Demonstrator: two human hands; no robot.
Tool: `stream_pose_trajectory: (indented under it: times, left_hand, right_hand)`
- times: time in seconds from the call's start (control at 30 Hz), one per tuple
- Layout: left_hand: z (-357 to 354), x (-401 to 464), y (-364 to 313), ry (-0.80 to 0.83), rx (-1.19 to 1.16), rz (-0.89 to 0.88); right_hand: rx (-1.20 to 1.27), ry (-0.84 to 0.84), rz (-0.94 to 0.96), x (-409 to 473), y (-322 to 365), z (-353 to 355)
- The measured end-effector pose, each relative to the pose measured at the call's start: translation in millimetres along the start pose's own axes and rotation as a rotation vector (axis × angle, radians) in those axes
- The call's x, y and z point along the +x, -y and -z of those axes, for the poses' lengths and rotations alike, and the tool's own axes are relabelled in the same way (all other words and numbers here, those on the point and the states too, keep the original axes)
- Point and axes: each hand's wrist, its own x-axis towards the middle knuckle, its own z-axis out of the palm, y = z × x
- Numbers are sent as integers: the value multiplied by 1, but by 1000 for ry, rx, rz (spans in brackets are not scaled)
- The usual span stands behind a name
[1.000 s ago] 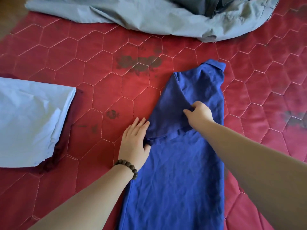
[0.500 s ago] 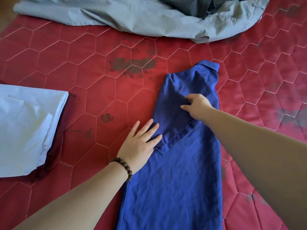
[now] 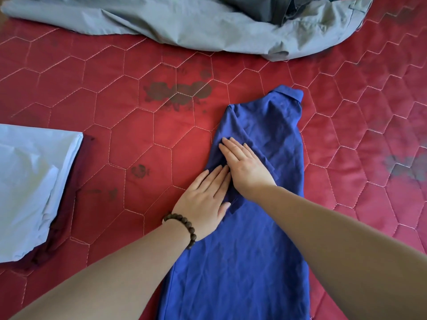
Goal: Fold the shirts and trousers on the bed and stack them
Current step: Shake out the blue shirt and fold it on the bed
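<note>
Blue shirt (image 3: 265,239) is lying narrow on the bed (image 3: 138,139), left hand (image 3: 203,199) and right hand (image 3: 245,165) both pressing it flat-fingered.

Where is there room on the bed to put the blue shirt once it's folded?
The biggest bare patch of red quilt lies between the light blue folded pile on the left, the grey clothes at the top and the blue shirt. Another bare patch is right of the shirt. The top edge is crowded, and both hands, left and right, press on the shirt.
</note>
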Motion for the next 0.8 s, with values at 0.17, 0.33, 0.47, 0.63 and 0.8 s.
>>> stream_pose_trajectory:
  times: [0.17, 0.33, 0.47, 0.63, 0.8]
  left_hand:
    - [-6, 2, 1, -44, 16, -50]
    - [-10, 2, 3, -21, 14, -44]
    - [-10, 2, 3, -13, 25, -36]
    - [-9, 2, 1, -39, 57, -42]
    - [-13, 1, -1, -48, 91, -23]
  right_hand:
    - [-199, 67, 34, 25, -23, 5]
    - [-278, 41, -97, 54, -43, 10]
    - [-246, -105, -258, 60, -43, 13]
    - [-133, -249, -53, -7, -3, -6]
    - [-195, -130, -245, -59, -25, -13]
